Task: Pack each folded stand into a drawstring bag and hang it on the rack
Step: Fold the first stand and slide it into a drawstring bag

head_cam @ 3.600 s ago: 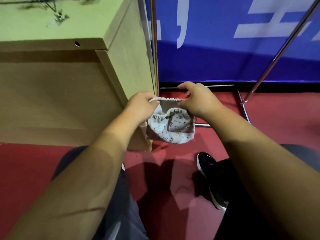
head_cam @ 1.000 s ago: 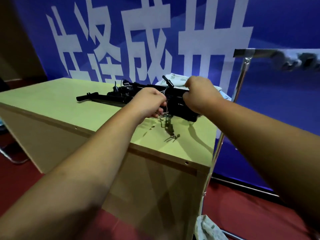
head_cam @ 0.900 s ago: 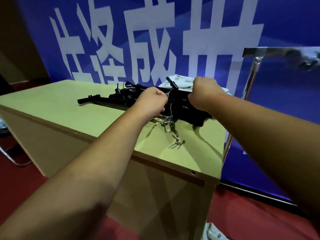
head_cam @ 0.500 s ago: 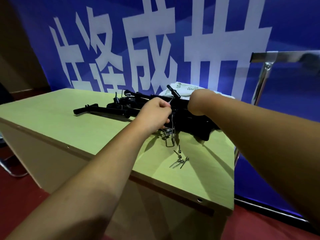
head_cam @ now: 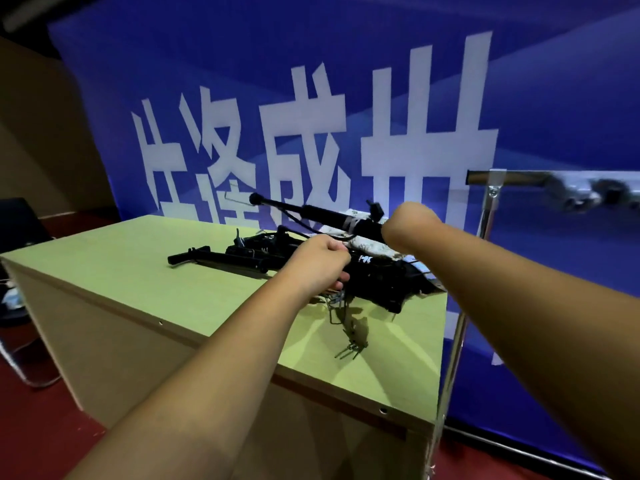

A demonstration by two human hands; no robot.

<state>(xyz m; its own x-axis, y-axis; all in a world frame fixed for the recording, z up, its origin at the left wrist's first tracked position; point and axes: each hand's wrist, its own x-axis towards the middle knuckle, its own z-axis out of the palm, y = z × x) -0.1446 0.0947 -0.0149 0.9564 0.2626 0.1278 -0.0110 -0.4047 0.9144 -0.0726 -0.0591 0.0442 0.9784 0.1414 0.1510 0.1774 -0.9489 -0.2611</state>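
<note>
— Hands first: what are they doing?
— Right hand [head_cam: 408, 225] grips one black stand [head_cam: 311, 213]. Half a second ago it lay on the pile [head_cam: 249, 255]; now it is raised clear, far end pointing off to the left. Left hand [head_cam: 322, 263] is curled at the pile's near edge; whether it holds anything, I cannot tell.
— So bagging comes next?
— Likely. The patterned drawstring bags [head_cam: 369, 244] lie just beyond the left hand, under the raised stand. The rack [head_cam: 491, 202] stands right of the right hand.
— And around them?
— Green counter [head_cam: 156, 271], small metal pins [head_cam: 351, 349] nearer than the hands, blue banner [head_cam: 554, 98] behind, red floor [head_cam: 34, 427].
</note>
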